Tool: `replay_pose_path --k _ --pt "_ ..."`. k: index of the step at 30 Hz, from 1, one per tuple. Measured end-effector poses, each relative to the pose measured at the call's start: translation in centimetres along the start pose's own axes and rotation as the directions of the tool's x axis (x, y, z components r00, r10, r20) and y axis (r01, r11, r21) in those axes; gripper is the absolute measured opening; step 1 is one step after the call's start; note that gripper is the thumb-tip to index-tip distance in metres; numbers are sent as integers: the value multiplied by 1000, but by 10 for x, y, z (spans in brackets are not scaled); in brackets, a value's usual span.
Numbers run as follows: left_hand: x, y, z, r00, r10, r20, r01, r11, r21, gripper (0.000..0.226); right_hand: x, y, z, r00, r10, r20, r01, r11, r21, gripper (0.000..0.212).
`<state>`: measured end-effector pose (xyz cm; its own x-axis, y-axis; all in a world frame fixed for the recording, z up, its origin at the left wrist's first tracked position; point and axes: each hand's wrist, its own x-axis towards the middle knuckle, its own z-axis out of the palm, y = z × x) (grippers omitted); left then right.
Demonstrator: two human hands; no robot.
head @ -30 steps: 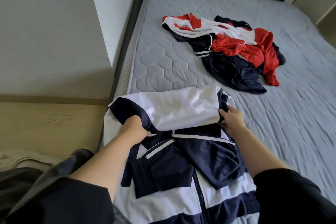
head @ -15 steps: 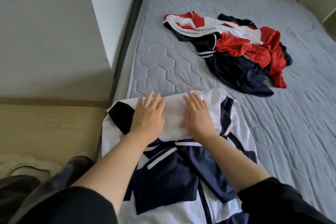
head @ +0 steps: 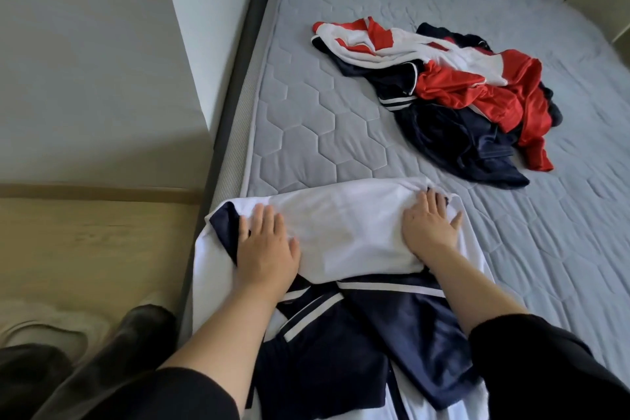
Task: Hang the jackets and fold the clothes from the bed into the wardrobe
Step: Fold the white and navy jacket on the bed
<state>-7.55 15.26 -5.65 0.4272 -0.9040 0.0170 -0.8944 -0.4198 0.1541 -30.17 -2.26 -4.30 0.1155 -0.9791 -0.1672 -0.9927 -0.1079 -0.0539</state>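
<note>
Both hands lie flat on a white and navy jacket (head: pixel 344 239) spread at the near corner of the bed (head: pixel 306 133), neither one grasping anything; the left hand (head: pixel 266 249) presses palm down on the left end of the folded white panel, fingers straight and close together, with a navy cuff or trim showing just beyond its fingertips on the outer side; the right hand (head: pixel 430 227) presses the right end of the same panel, fingers spread and straight, its fingertips touching a small dark fold at the panel's far right corner; between the two hands the white cloth lies smooth and flat; on the near side of both hands, under the wrists and forearms, the navy parts of the jacket with white stripes lie overlapped, and a zip line runs toward the person between the forearms; both arms wear black sleeves (head: pixel 531 368) pushed back from the wrists; well beyond the right hand, farther up the grey quilted mattress, a loose pile of clothes (head: pixel 456 95) in red, white and navy lies crumpled and untouched; off to the outer side of the left hand, past the bed's dark frame, is a pale wooden floor (head: pixel 88 249) and a white wall (head: pixel 85 61)
</note>
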Motion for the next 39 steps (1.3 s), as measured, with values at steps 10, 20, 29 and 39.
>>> replay_pose_path --k 10,20,29,39 --pt "35 -22 13 984 119 136 -124 992 32 61 -21 -59 19 879 -477 10 472 874 118 54" --pt "53 -42 1 999 -36 22 38 993 -110 58 0 -38 25 970 -232 72 226 971 76 59" --pt "72 -42 -37 957 10 289 39 986 -165 73 19 -79 -27 782 -599 173 622 733 -274 91" --pt "77 -37 -84 947 10 321 -65 985 162 26 24 -79 -79 890 -421 174 447 734 -512 13"
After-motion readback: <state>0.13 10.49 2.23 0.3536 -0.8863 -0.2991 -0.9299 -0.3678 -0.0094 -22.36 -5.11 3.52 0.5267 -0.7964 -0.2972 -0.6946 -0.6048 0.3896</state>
